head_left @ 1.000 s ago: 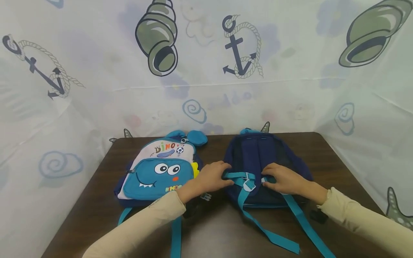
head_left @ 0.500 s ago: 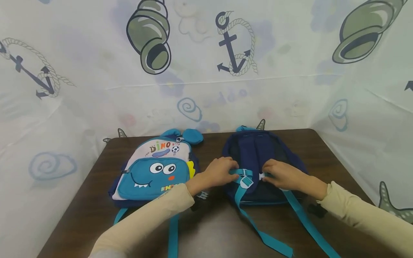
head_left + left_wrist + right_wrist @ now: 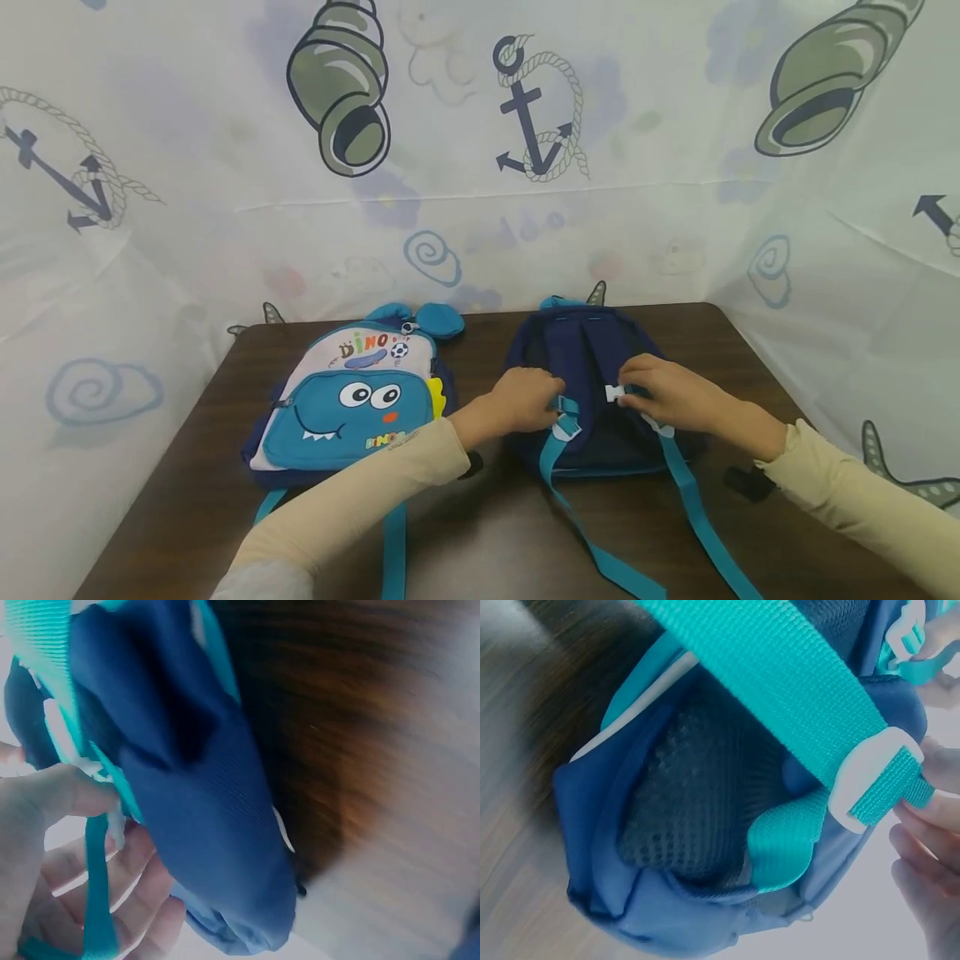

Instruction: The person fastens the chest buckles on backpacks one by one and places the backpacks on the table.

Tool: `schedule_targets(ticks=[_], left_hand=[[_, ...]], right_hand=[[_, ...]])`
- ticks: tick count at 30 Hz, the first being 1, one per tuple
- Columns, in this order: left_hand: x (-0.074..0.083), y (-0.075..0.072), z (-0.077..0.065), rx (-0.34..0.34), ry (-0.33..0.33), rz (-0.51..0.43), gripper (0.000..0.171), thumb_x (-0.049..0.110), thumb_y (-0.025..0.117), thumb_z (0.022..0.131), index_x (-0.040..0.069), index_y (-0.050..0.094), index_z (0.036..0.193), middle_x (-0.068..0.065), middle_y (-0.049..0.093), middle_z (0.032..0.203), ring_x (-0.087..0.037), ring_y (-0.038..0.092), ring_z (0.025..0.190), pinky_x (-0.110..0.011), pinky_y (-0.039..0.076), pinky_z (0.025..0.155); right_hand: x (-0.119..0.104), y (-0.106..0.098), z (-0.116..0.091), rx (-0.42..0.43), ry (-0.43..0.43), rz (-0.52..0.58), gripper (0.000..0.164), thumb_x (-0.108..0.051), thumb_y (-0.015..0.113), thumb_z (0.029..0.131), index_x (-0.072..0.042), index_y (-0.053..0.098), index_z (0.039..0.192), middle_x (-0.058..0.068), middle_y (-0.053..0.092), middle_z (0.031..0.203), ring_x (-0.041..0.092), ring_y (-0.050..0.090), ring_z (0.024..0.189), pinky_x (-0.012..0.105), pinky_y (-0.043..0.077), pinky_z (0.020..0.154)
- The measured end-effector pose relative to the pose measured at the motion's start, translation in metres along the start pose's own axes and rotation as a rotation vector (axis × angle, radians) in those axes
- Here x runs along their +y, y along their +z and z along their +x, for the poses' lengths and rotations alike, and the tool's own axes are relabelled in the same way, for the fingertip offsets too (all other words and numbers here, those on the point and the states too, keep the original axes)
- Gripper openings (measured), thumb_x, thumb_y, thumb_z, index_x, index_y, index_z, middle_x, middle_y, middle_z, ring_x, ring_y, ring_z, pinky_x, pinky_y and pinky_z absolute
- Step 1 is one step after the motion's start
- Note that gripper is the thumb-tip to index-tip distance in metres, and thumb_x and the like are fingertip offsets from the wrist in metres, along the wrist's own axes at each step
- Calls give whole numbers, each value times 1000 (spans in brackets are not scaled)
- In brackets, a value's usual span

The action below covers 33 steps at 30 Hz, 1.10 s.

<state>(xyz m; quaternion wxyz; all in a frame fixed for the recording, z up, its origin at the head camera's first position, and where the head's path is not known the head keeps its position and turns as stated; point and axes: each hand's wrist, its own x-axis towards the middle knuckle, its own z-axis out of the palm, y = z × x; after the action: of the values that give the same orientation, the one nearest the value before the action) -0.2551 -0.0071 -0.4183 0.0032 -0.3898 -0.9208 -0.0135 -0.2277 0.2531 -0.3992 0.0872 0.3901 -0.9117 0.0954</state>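
Note:
A navy backpack (image 3: 592, 333) lies with its shoulder-strap side up on the table. At its left side, my left hand (image 3: 528, 398) pinches a white buckle piece (image 3: 115, 821) between thumb and fingers; a teal strap (image 3: 97, 885) runs down across those fingers. My right hand (image 3: 671, 387) pinches a teal strap that ends in a white buckle half (image 3: 614, 393). Close to the right fingers, a white strap adjuster (image 3: 877, 780) sits on the wide teal webbing (image 3: 772, 682). The two hands are apart, with navy shoulder straps between them. The left fingertips are partly hidden in the head view.
A second backpack with a blue dinosaur face (image 3: 352, 417) lies to the left, front up. Loose teal strap ends (image 3: 622, 575) trail toward the near edge of the brown table (image 3: 480, 550). A white printed cloth (image 3: 450, 167) hangs behind and at both sides.
The white buckle half at my right hand has lifted and shows more clearly. My left hand has moved closer to the adjuster on its strap, and its fingers have drawn in. The head view has shifted slightly.

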Motion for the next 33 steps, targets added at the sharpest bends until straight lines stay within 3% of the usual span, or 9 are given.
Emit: schedule_targets(ticks=[4, 10, 13, 19, 23, 28, 33], left_hand=[[-4, -2, -4, 39, 33, 52, 10, 23, 67, 89, 14, 68, 93, 6, 49, 70, -8, 38, 61, -22, 30, 51], [-6, 1, 0, -32, -9, -80, 17, 25, 69, 91, 15, 71, 105, 7, 52, 74, -9, 43, 62, -23, 33, 51], [-4, 5, 2, -44, 3, -86, 16, 20, 68, 90, 15, 71, 105, 6, 50, 73, -9, 42, 62, -22, 32, 51], [-1, 0, 4, 41, 54, 8, 7, 20, 68, 86, 15, 67, 90, 7, 41, 68, -7, 36, 60, -22, 27, 49], [-2, -13, 8, 64, 51, -32, 20, 29, 70, 88, 15, 71, 102, 7, 53, 74, -7, 43, 61, -20, 32, 49], [-10, -16, 6, 86, 90, -198, 29, 33, 69, 91, 16, 71, 115, 5, 68, 102, -7, 54, 76, -20, 45, 61], [-20, -2, 7, 167, 175, -553, 26, 23, 68, 95, 12, 67, 118, 3, 68, 92, -4, 53, 70, -18, 45, 65]], right_hand=[[3, -3, -2, 22, 7, -6, 18, -14, 76, 88, 0, 73, 100, 11, 67, 108, 24, 66, 99, 34, 58, 81], [4, -10, -2, 43, -4, 5, 17, -14, 75, 89, -1, 73, 100, 10, 67, 108, 25, 66, 100, 37, 58, 83], [4, -14, -2, 39, -4, 19, 17, -14, 74, 90, -2, 73, 101, 11, 67, 109, 26, 66, 101, 38, 58, 83], [5, -18, -2, 28, 29, 16, 19, -16, 74, 90, -1, 74, 102, 14, 67, 112, 28, 66, 103, 40, 57, 85], [8, -20, -2, 33, 48, 13, 21, -17, 75, 89, -1, 74, 102, 16, 67, 115, 29, 66, 105, 41, 57, 86], [9, -25, -1, 29, 56, 34, 21, -17, 74, 90, -1, 73, 104, 19, 66, 118, 33, 66, 108, 44, 56, 88], [12, -31, -2, 54, 41, 43, 19, -14, 74, 90, -1, 73, 103, 21, 66, 117, 36, 66, 107, 46, 57, 87]])
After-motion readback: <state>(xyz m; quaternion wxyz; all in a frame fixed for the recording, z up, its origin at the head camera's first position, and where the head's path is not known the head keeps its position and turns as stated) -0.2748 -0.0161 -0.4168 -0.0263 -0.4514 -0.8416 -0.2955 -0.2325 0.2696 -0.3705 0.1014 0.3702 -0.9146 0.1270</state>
